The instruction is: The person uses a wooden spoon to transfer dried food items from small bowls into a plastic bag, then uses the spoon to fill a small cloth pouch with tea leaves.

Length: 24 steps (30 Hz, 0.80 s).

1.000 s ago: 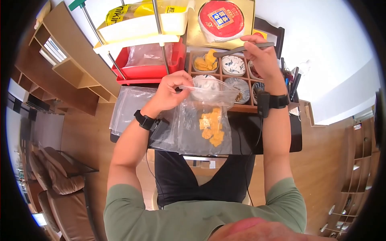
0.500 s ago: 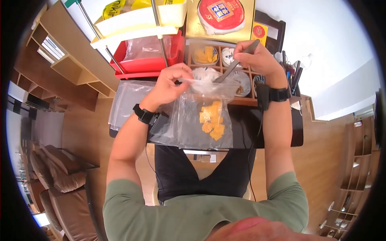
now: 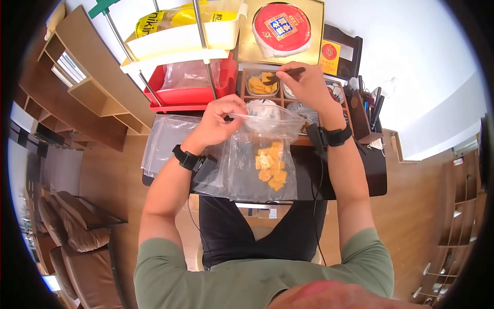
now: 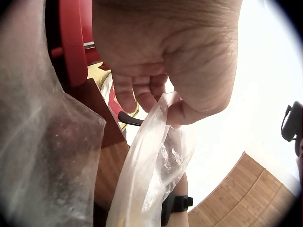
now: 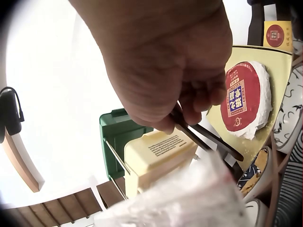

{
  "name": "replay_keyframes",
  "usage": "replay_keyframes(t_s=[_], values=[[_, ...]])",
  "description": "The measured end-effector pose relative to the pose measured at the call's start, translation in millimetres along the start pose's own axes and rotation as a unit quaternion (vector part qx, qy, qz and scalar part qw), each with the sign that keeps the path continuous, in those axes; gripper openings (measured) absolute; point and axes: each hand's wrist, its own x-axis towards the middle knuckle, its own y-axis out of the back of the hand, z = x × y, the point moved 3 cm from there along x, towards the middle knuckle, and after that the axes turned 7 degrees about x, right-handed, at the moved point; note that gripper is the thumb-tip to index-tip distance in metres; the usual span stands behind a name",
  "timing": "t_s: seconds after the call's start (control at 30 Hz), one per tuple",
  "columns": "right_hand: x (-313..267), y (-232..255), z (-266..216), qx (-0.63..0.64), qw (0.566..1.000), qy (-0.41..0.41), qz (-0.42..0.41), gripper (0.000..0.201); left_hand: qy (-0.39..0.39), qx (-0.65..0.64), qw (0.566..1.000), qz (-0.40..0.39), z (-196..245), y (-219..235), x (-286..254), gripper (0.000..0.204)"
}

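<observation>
In the head view the left hand (image 3: 222, 119) pinches the rim of a clear plastic bag (image 3: 242, 172), whose mouth stands open; orange-yellow pieces (image 3: 271, 166) lie inside. The left wrist view shows thumb and fingers of the left hand (image 4: 165, 66) on the bag's edge (image 4: 142, 165). Dark tongs (image 3: 280, 75) are gripped by the right hand (image 3: 309, 88), their tips at a bowl of yellow pieces (image 3: 261, 85) in the wooden divided box. In the right wrist view, the right hand (image 5: 165, 71) holds the tongs (image 5: 208, 137) near that bowl (image 5: 258, 177).
Other patterned bowls (image 3: 302, 110) fill the wooden box (image 3: 280, 101). Behind it lies a gold tray (image 3: 315, 49) with a red-labelled round cake (image 3: 282, 29). A red bin (image 3: 190, 96) and cream basket (image 3: 180, 44) stand at left; flat clear bags (image 3: 170, 136) lie below. Pens (image 3: 377, 105) stand at right.
The right hand and tongs first came down toward the bag's mouth, then moved back up to the bowl of yellow pieces. The left hand has kept its pinch on the bag.
</observation>
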Motion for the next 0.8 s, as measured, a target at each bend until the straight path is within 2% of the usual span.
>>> replay_keyframes(t_s=[0.03, 0.1, 0.13, 0.3, 0.37, 0.6, 0.7, 0.8], values=[[-0.9, 0.6, -2.9, 0.001, 1.000, -0.003, -0.002, 0.022, 0.004, -0.002, 1.000, 0.001, 0.3, -0.8, -1.1, 0.017], [-3.5, -0.3, -6.0, -0.045, 0.994, -0.066, -0.070, 0.017, -0.013, -0.005, 1.000, 0.000, -0.1, -0.3, 0.7, 0.017], [-4.5, -2.2, -0.3, -0.054, 0.995, -0.048, -0.065, 0.016, -0.014, -0.005, 1.000, -0.002, -4.1, 0.6, -0.2, 0.017], [-3.9, -10.9, 3.3, -0.041, 0.994, -0.063, -0.085, 0.016, -0.012, 0.010, 1.000, 0.008, -2.6, 1.0, 1.5, 0.018], [-7.5, -14.8, 4.7, -0.020, 0.996, 0.011, -0.081, 0.016, -0.013, -0.010, 1.000, 0.012, -2.3, -0.7, 0.4, 0.018], [-9.7, -20.3, 3.3, -0.051, 0.995, -0.004, -0.085, 0.017, -0.011, 0.000, 1.000, 0.007, -0.6, 0.4, -1.6, 0.018], [-8.9, -18.2, -0.4, -0.057, 0.994, -0.035, -0.083, 0.018, -0.007, 0.005, 1.000, 0.002, -1.4, -0.9, -0.7, 0.018], [-7.1, -18.4, -4.7, -0.085, 0.991, -0.014, -0.101, 0.018, -0.014, -0.016, 1.000, 0.010, -3.2, -0.6, 1.3, 0.018]])
